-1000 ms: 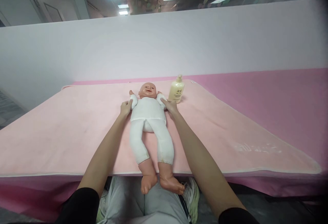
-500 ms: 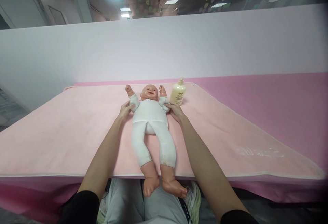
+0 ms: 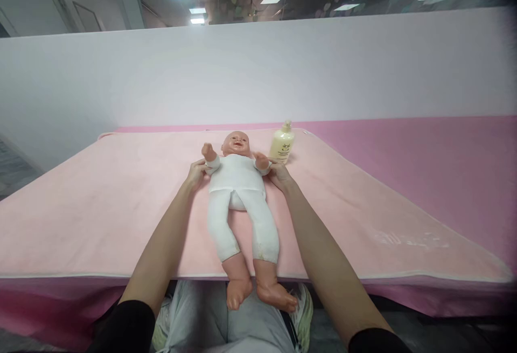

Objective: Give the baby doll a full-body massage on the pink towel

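Note:
A baby doll (image 3: 238,191) in a white suit lies on its back on a pale pink blanket (image 3: 100,196), head away from me, bare feet hanging over the near edge. My left hand (image 3: 197,172) grips the doll's arm on the left side. My right hand (image 3: 279,172) grips its arm on the right side. Both doll arms are raised off the blanket, bent towards the chest.
A cream pump bottle (image 3: 281,146) stands on the blanket just right of the doll's head, close to my right hand. A darker pink surface (image 3: 424,153) extends to the right. A white partition wall (image 3: 258,67) runs behind. My legs and shoes show below the table edge.
The doll's arms first went up beside its head, then came forward over the chest, moved by my hands. The bottle has stayed in place.

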A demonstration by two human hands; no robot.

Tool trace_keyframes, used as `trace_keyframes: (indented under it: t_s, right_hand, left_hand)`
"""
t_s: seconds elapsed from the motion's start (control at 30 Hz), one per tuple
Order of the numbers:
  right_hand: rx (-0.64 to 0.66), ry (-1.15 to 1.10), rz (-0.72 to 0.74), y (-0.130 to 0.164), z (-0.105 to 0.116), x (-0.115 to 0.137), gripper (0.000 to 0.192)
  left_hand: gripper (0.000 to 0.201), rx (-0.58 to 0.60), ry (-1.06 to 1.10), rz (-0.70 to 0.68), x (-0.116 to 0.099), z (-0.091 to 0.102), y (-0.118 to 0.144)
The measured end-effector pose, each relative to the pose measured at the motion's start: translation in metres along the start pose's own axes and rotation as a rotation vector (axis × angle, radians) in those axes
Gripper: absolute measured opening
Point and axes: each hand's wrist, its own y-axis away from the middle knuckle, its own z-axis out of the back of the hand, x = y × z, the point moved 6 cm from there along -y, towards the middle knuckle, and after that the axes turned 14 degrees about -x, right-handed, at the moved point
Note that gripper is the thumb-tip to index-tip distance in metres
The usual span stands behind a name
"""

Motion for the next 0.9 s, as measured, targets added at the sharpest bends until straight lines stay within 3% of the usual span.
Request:
trace_keyframes:
  t_s: [0.1,0.23,0.47,0.53,0.73,0.9]
  right_hand:
    - [0.009,-0.027,0.026,-0.003,-0.002,0.0,0.035]
    - [-0.131,-0.043,0.031,-0.009,0.003,-0.005,0.035]
    - [-0.454,0.237,0.12,-0.006,0.008,-0.007,0.038]
    - [-0.438,0.225,0.12,-0.005,0.007,-0.007,0.04]
    - [-0.223,0.019,0.069,0.002,-0.001,-0.002,0.041]
    - [-0.151,0.02,-0.003,0.006,-0.004,-0.001,0.032]
  left_hand:
    - [0.026,-0.016,-0.014,-0.006,-0.001,-0.001,0.0]
    - [0.031,-0.089,-0.133,-0.01,0.006,0.003,-0.006]
    - [0.043,-0.284,-0.594,-0.343,0.001,0.008,-0.009]
    - [0.042,-0.273,-0.554,-0.32,0.002,0.008,-0.008]
    - [0.034,-0.071,-0.15,-0.125,0.005,0.004,-0.003]
    - [0.035,0.015,-0.098,-0.058,0.003,0.004,0.002]
